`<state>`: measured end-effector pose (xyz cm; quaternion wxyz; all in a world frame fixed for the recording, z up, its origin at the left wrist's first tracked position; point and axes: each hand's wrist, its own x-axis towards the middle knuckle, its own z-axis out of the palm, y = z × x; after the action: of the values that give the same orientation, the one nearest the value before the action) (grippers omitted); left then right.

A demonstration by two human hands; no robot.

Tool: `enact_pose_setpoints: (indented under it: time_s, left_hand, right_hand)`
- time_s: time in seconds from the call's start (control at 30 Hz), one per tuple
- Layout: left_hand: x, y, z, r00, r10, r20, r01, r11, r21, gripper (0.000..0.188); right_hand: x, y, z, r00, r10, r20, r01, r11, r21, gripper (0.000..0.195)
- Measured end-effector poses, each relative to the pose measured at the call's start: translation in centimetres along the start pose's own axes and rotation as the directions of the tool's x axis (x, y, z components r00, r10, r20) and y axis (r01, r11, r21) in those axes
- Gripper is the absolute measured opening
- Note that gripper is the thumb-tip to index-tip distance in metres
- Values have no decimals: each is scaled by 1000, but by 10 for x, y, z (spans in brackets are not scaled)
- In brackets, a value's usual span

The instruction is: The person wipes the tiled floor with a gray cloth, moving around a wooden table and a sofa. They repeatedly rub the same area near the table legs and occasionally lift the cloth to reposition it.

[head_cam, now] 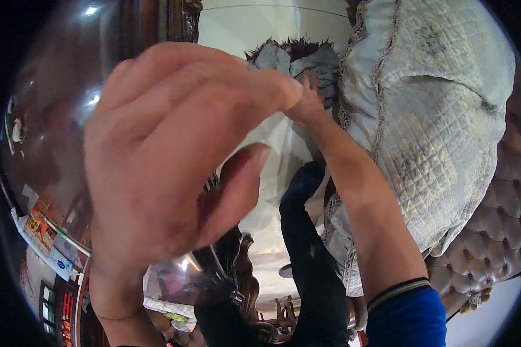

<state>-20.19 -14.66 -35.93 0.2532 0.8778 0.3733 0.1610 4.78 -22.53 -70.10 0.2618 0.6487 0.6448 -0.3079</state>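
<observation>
My left hand (169,147) is large and close to the camera, with its fingers bent. A gap shows between its thumb and index finger, and nothing is seen in it. Beyond it, my right hand (308,99) reaches out with its fingers apart, in front of a grey cloth (319,69) with a dark, spiky fringe. Whether the right fingers touch the cloth is unclear, as my left fingertips partly cover that hand. The cloth lies beside a quilted, lace-edged cream cover (421,130).
Brown tufted leather upholstery (473,234) shows at the right, past the cover. A glossy dark surface (56,130) curves along the left, with a printed packet (43,230) at its lower edge. Pale floor (265,277) and my legs (312,260) are below, near carved dark wood (245,269).
</observation>
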Motion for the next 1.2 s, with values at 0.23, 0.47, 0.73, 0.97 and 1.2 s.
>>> enact_pose_setpoints:
  time_s: [0.23, 0.47, 0.73, 0.97, 1.2]
  left_hand:
    - [6, -1, 6, 999, -37, 23, 37, 999, 2, 40]
    - [3, 2, -1, 996, -89, 32, 88, 996, 22, 38]
    - [10, 5, 3, 992, -120, 26, 120, 993, 0, 35]
    - [6, 25, -3, 970, -242, -26, 241, 970, -29, 38]
    - [-6, 0, 8, 989, -145, -8, 145, 989, 2, 35]
  right_hand:
    - [45, 93, 52, 978, 32, -204, -39, 999, -31, 88]
    - [61, 92, 17, 976, 50, -213, -11, 984, 179, 95]
    - [-21, 84, 102, 923, 378, -75, -334, 881, 336, 112]
    - [-91, -4, 194, 908, 416, 50, -411, 857, 310, 105]
    - [-42, 37, 150, 861, 505, 60, -440, 680, 587, 88]
